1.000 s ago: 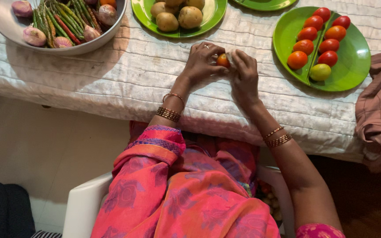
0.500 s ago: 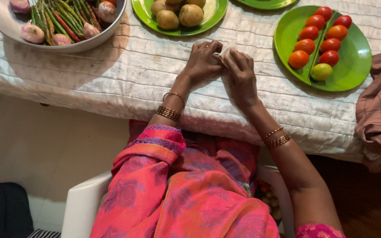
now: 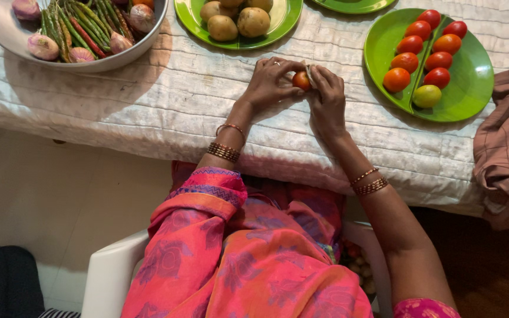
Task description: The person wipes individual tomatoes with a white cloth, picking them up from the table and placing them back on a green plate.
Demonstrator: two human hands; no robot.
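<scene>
Between both hands' fingers (image 3: 284,70), a tomato (image 3: 300,80)

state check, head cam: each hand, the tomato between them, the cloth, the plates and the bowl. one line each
left hand: fingers closed on the tomato
right hand: pressing a small pale cloth to the tomato
tomato: held above the table, partly covered
cloth: bunched under the right fingers
tomato plate: holds red tomatoes and one green one
potato plate: holds potatoes
metal bowl: filled with onions and green beans
</scene>
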